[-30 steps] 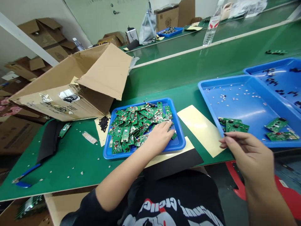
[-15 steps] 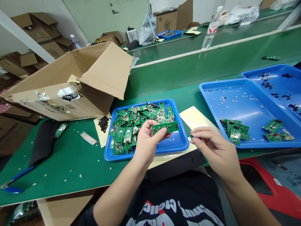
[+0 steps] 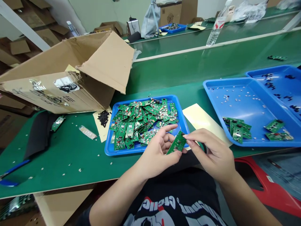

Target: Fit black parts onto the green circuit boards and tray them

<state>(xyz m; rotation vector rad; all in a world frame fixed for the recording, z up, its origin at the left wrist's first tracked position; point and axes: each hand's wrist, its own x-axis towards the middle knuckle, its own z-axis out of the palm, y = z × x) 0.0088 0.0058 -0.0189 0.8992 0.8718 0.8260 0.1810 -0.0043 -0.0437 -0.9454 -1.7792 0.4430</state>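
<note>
A small green circuit board (image 3: 177,142) is held between both hands just in front of the table edge. My left hand (image 3: 157,152) grips its lower end with fingers curled. My right hand (image 3: 211,153) pinches its upper end with thumb and forefinger. Behind them a blue tray (image 3: 110,147) is heaped with several more green circuit boards (image 3: 141,122).
A large blue tray (image 3: 246,103) at the right holds a few boards (image 3: 237,129), with another blue tray (image 3: 279,81) behind it. An open cardboard box (image 3: 70,75) lies at the left. Yellow paper (image 3: 199,117), black bits (image 3: 102,117), a water bottle (image 3: 217,25) and blue-handled pliers (image 3: 11,172) are around.
My left hand lifted a board out of the tray and brought it toward me. My right hand came in from the right and took hold of its other end.
</note>
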